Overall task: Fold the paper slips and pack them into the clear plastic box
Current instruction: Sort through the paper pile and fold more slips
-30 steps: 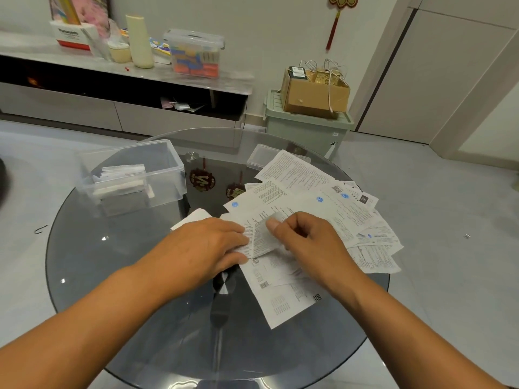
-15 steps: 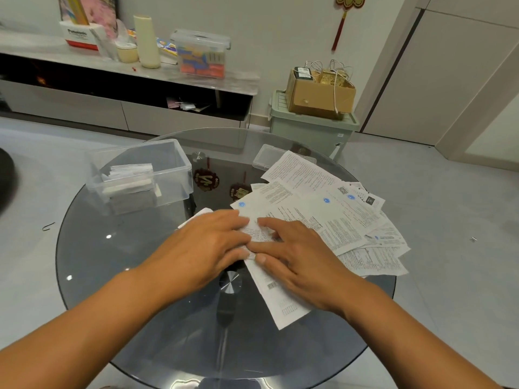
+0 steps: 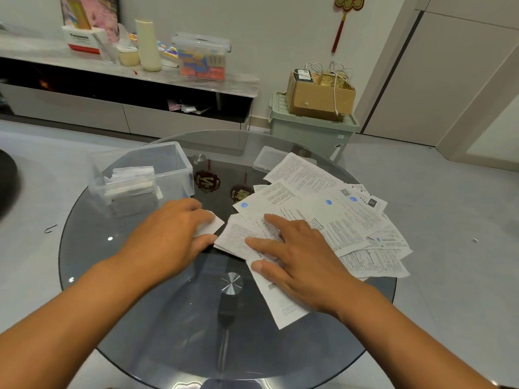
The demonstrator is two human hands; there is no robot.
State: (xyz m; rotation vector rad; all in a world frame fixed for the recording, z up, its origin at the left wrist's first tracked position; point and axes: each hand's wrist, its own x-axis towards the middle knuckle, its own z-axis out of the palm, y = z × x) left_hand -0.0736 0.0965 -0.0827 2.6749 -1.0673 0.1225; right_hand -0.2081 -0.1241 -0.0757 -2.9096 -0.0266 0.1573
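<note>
Pressing flat: right hand (image 3: 303,256), fingers spread straight, pins folded slip (image 3: 238,237) on glass table (image 3: 157,318). Slip's long axis runs 10–4 o'clock. Left hand (image 3: 171,234), fingers loosely curled, covers smaller white piece (image 3: 212,224); grip unclear. Clear plastic box (image 3: 179,164) at 11 o'clock, nearer left hand. Unfolded slips (image 3: 337,220) fan toward 2 o'clock.

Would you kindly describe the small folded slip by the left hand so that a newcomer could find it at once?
Start at the round glass table. The clear plastic box stands on its far left part, and just in front of it lies the left hand. The folded slip pokes out from under those fingers: small, blank white, and apart from the printed sheets.
</note>
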